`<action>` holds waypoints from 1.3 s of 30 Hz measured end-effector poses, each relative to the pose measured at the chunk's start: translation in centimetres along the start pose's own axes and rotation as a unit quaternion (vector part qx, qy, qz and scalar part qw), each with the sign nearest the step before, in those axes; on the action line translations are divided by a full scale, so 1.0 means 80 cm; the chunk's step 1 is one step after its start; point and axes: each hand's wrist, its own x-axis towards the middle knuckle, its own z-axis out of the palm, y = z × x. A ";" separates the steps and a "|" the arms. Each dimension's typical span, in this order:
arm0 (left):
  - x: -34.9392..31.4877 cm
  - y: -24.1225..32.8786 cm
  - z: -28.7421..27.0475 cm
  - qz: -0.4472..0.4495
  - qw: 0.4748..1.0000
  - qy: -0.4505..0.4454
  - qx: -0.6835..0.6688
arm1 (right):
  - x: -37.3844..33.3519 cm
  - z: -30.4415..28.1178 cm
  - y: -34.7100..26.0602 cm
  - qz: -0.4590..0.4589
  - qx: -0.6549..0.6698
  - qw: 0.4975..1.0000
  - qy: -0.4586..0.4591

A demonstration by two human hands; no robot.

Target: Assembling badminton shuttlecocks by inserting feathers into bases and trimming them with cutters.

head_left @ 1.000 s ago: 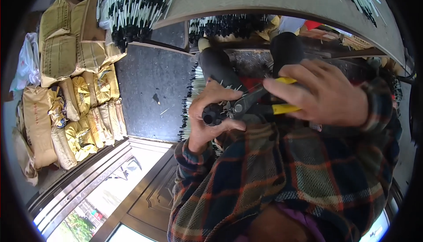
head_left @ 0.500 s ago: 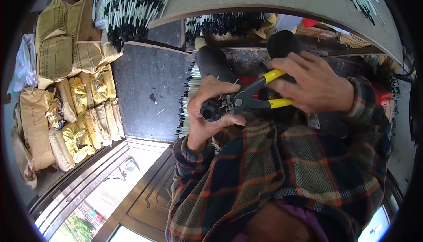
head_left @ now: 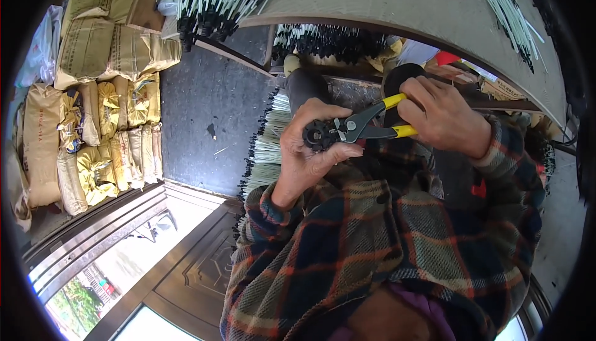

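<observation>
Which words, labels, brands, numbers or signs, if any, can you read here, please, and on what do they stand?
Long brown package, far left: a column of red print, which I won't copy out.
Tan sacks, upper left: rows of dark print, too small to read.
Cardboard box, upper right: dark print, too blurred to read.
Yellow-handled pliers: no text visible.

Plaid jacket over a purple inner layer
Navy, olive and grey checks crossed by orange lines; long sleeves; purple showing toward five o'clock; dark trouser legs toward twelve; fingers bare.
</observation>
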 end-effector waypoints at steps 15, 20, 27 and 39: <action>0.004 0.003 -0.011 -0.051 0.991 -0.074 -0.103 | 0.044 -0.089 0.021 0.120 0.416 0.849 -0.303; 0.002 0.000 -0.011 -0.049 0.989 -0.041 -0.131 | 0.024 -0.056 0.009 0.043 0.343 0.918 -0.193; 0.008 0.000 -0.006 -0.016 0.996 -0.018 -0.091 | -0.007 0.038 -0.028 0.071 0.330 0.941 0.013; 0.009 -0.008 -0.010 0.077 0.985 -0.144 -0.060 | 0.027 -0.112 0.031 0.003 0.278 0.928 -0.247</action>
